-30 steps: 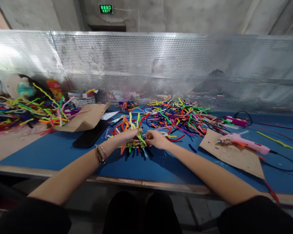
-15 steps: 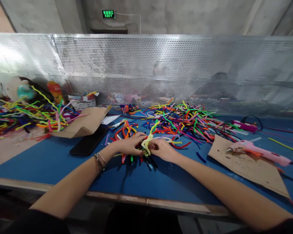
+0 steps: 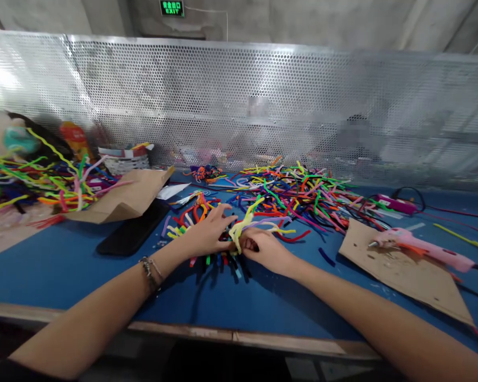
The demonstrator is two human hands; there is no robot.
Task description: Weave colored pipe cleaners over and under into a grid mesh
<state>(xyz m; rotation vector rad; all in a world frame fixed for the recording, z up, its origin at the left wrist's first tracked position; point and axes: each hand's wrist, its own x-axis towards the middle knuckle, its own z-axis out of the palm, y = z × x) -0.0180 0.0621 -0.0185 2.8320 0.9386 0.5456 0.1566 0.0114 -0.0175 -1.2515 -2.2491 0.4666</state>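
Note:
Pale yellow pipe cleaners (image 3: pixel 241 229) rise twisted together above a multicoloured bunch of pipe cleaners (image 3: pixel 208 260) on the blue table. My right hand (image 3: pixel 269 250) is closed at their lower right side, its curled fingers gripping the pale yellow ones. Over the left part of the bunch is my left hand (image 3: pixel 207 232), fingers apart, thumb pointing to the pale yellow stems. Whether that thumb touches them I cannot tell. Both hands hide the middle of the bunch, and its coloured ends stick out on all sides.
Behind the hands lies a large pile of pipe cleaners (image 3: pixel 302 191). A pink glue gun (image 3: pixel 426 249) rests on cardboard (image 3: pixel 402 276) at right. At left are a black phone (image 3: pixel 131 233), brown paper (image 3: pixel 123 199) and more pipe cleaners (image 3: pixel 32 180). A perforated metal screen (image 3: pixel 207 90) stands behind.
My left hand has drawn slightly left, its fingers spreading away from the pale yellow pipe cleaners. My right hand keeps its grip. The whole view has shifted a little.

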